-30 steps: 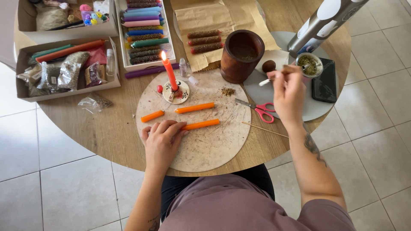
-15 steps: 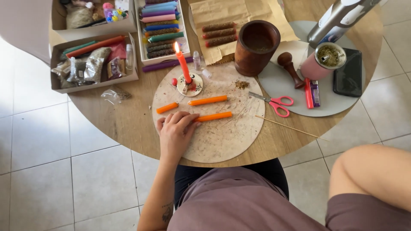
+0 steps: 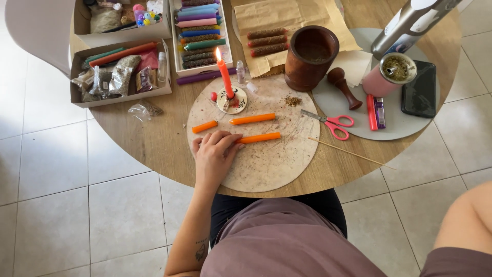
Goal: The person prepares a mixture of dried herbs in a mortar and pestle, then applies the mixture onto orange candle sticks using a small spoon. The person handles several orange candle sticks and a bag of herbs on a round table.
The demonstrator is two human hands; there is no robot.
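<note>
My left hand point(image 3: 214, 156) lies flat on a round stone-coloured board point(image 3: 277, 164), its fingertips touching the left end of an orange candle point(image 3: 261, 137). A second orange candle point(image 3: 253, 119) and a short orange piece point(image 3: 205, 126) lie just beyond it. A lit red candle point(image 3: 225, 77) stands in a small white holder point(image 3: 231, 100) at the board's far edge. Only my right upper arm point(image 3: 469, 220) shows at the lower right; the right hand itself is out of the frame.
Red-handled scissors point(image 3: 330, 122), a thin wooden stick point(image 3: 348, 153), a brown mortar point(image 3: 310, 56) with its pestle point(image 3: 344, 87), a pink cup point(image 3: 390, 75), a dark phone point(image 3: 420, 91) and a metal flask point(image 3: 410, 23) sit to the right. Boxes of coloured candles point(image 3: 201, 31) and herb bags point(image 3: 120, 72) stand at the far left.
My right hand left the pink cup and drew back out of view. The left hand stayed on the board beside the orange candle. The camera view shifted.
</note>
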